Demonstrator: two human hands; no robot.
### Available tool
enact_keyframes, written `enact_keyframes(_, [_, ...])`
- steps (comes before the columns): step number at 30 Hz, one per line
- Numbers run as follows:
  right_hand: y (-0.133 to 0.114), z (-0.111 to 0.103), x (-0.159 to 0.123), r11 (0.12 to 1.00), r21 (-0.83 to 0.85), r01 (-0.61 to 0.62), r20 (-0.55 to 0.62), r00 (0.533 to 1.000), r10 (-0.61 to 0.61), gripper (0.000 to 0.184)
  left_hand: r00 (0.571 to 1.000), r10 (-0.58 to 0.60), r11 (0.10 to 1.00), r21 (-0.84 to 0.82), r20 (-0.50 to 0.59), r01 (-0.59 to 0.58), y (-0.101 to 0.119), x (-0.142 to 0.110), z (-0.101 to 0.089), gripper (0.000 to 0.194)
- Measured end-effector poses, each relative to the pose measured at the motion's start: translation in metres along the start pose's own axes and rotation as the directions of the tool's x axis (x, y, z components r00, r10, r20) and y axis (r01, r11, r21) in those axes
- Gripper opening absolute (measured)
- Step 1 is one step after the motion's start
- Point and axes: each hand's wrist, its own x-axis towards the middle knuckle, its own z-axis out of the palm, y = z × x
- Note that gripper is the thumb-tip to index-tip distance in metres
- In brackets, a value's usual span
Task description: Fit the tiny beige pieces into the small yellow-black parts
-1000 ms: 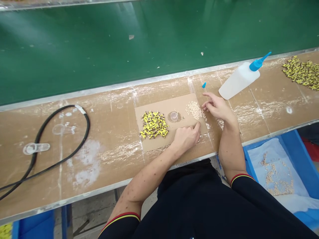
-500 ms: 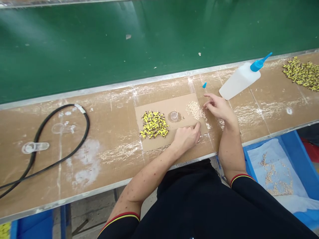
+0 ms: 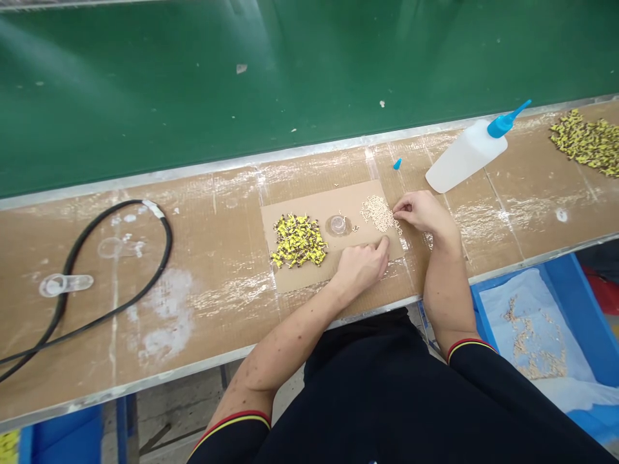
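While the right hand [image 3: 423, 212] stands at the edge of a heap of pale beads [image 3: 380, 214], its fingertips are drawn together; whether they pinch a bead cannot be confirmed at this resolution. The left hand [image 3: 362, 269] rests curled on a cardboard sheet [image 3: 348, 198], nothing visibly held, near a clear plastic dish [image 3: 337, 225] and yellow-and-black components [image 3: 297, 241]. A squeeze bottle [image 3: 465, 156] lies on the bench [image 3: 97, 335] beyond the right hand.
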Motion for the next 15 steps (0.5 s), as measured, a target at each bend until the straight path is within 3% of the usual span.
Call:
enact_keyframes(11, [-0.0029,0.0025,0.0018,0.995,0.088,0.045,0.06,0.997,-0.05,0.011,1.0,0.003,1.0,0.017,0.001,-0.004,-0.0008,0.0002,0.0022,0.046])
enact_keyframes(15, [0.0015,0.0027,-0.0001,0.985,0.159,0.068,0.009,0.998,-0.07,0.014,1.0,-0.007,1.0,0.013,0.009,0.007,-0.0001,0.0001,0.0006,0.045])
